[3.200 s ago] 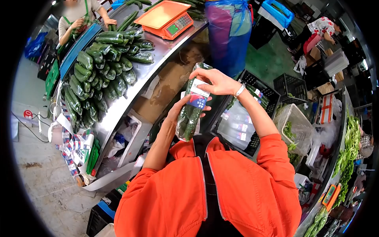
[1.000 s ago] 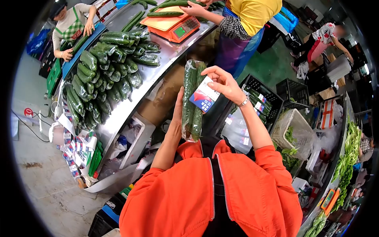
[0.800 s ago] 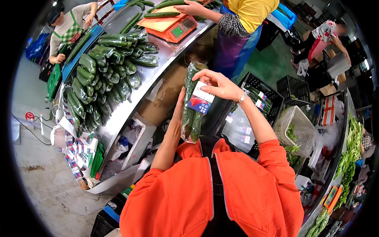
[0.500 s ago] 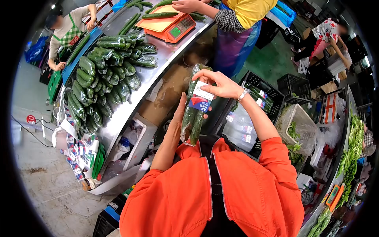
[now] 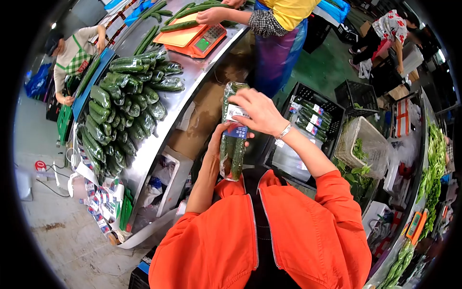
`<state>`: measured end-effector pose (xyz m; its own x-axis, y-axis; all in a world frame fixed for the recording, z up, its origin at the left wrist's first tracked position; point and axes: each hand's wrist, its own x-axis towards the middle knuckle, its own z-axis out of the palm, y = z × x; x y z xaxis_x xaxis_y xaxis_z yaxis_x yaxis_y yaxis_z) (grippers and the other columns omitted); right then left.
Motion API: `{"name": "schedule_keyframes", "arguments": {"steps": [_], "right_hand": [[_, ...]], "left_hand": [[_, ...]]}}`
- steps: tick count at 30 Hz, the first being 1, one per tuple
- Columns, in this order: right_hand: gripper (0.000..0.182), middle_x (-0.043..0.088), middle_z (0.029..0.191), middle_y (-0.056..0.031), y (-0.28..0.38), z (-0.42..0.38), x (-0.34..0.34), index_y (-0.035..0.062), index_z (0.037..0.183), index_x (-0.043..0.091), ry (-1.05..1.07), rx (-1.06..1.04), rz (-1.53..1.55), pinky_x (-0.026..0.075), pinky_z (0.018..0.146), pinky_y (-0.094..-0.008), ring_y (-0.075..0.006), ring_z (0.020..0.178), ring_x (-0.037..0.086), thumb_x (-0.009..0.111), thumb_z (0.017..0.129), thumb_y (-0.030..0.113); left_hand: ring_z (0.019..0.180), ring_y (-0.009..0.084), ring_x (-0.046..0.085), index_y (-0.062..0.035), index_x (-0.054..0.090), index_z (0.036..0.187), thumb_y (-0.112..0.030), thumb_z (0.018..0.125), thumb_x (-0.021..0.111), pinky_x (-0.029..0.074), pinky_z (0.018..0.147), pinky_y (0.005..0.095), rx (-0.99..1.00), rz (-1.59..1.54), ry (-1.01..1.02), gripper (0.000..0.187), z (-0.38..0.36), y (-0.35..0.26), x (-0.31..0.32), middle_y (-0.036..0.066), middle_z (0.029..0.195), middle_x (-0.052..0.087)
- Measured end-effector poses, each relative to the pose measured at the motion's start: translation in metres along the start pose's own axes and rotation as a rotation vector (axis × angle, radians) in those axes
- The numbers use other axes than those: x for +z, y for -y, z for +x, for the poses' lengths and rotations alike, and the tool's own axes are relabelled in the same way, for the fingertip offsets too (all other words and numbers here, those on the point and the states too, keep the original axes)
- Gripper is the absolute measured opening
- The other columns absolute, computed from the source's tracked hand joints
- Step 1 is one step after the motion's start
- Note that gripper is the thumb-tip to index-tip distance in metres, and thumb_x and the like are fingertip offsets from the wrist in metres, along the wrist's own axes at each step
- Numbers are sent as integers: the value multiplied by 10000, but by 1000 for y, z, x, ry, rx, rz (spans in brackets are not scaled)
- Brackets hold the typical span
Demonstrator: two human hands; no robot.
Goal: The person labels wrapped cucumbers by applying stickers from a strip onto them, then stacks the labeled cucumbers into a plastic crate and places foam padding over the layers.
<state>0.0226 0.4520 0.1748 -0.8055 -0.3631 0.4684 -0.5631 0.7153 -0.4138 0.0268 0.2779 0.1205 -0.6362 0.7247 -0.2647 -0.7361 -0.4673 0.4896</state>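
Note:
In front of my chest is a plastic-wrapped pack of cucumbers [image 5: 232,161], upright along its length. My left hand [image 5: 216,142] wraps round it from the left, and its fingertips show at the right side. A white, red and blue label [image 5: 236,114] lies across the front of the pack. Over that label is my right hand [image 5: 261,111], fingers stretched out and touching the pack near its upper half. To the left, a heap of wrapped cucumbers [image 5: 122,103] covers part of the metal table [image 5: 168,113].
A black crate [image 5: 332,103] at right holds several labelled cucumber packs. Beside it stands a white basket [image 5: 363,144] with greens. An orange scale [image 5: 192,41] sits on the table near a co-worker in yellow [image 5: 286,14]. Label strips [image 5: 98,200] hang at the table's left end.
My right hand has gone from pinching the label's upper edge to lying stretched over it. The label now sits flatter on the pack. My view has shifted slightly right.

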Motion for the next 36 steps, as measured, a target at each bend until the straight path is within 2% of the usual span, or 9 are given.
{"name": "schedule_keyframes", "arguments": {"steps": [1, 8, 9, 11, 16, 24, 27, 30, 36], "right_hand": [[454, 485, 1062, -124, 0, -3, 1, 71, 1108, 477, -140, 48, -80, 414, 760, -351, -277, 948, 489, 640, 715, 231], [884, 259, 1338, -279, -12, -44, 66, -79, 1319, 186, -467, 574, 435, 219, 1033, -341, -349, 1272, 245, 613, 748, 444], [753, 430, 1229, -225, -13, -46, 75, -71, 1281, 277, -512, 682, 625, 331, 951, -313, -274, 1133, 438, 579, 799, 421], [409, 532, 897, -2, -15, -52, 69, -23, 1071, 487, -411, 880, 1249, 404, 700, -205, -38, 807, 425, 519, 874, 333], [318, 570, 882, -17, 14, -109, 93, -21, 1021, 534, -600, 993, 1331, 416, 700, -212, -65, 785, 501, 552, 858, 252], [223, 573, 885, -27, -13, -179, 88, 1, 971, 523, -993, 1096, 1669, 444, 711, -209, -71, 789, 543, 582, 839, 171], [222, 595, 902, -59, -41, -220, 91, -10, 994, 512, -1166, 1144, 1693, 459, 728, -232, -102, 802, 573, 570, 841, 139], [223, 603, 854, -56, -84, -261, 87, -5, 986, 528, -1393, 1240, 1582, 467, 693, -237, -109, 745, 575, 582, 832, 148], [378, 602, 968, -54, -218, -401, 134, -38, 1119, 507, -883, 1326, 873, 435, 763, -227, -88, 846, 550, 623, 795, 119]], "left_hand": [[820, 327, 603, 22, 462, 1128, -348, 829, 429, 532, 585, 357, -51, -8, 13, 477, 0, -3, -2, 211, 1042, 559], [676, 275, 622, 31, 443, 1150, -436, 838, 364, 537, 612, 326, -111, 129, -95, 567, 6, 17, -5, 210, 910, 604], [704, 274, 622, 23, 452, 1145, -446, 839, 370, 536, 604, 326, -141, 178, -92, 566, 7, 20, -7, 207, 919, 600], [789, 267, 614, 6, 468, 1134, -479, 836, 372, 529, 666, 346, -183, 305, -146, 577, 9, 27, -9, 183, 965, 591], [889, 226, 579, -15, 467, 1150, -442, 887, 357, 475, 781, 347, -138, 482, -402, 514, 27, 56, -26, 104, 1036, 570], [1100, 185, 419, -56, 291, 1313, -403, 949, 204, 351, 920, 289, 33, 782, -215, 510, 60, 113, -6, 74, 1251, 403], [1000, 191, 417, -122, 326, 1299, -408, 931, 297, 337, 907, 418, -24, 388, -418, 467, 78, 129, -14, 78, 1191, 424], [1183, 225, 347, -165, 302, 1330, -386, 911, 354, 266, 964, 482, -80, 409, -475, 476, 76, 132, -46, 64, 1332, 345], [1027, 258, 515, -63, 346, 1274, -198, 863, 498, 412, 869, 461, -163, 354, -557, 458, 27, 141, -101, 128, 1146, 517]]}}
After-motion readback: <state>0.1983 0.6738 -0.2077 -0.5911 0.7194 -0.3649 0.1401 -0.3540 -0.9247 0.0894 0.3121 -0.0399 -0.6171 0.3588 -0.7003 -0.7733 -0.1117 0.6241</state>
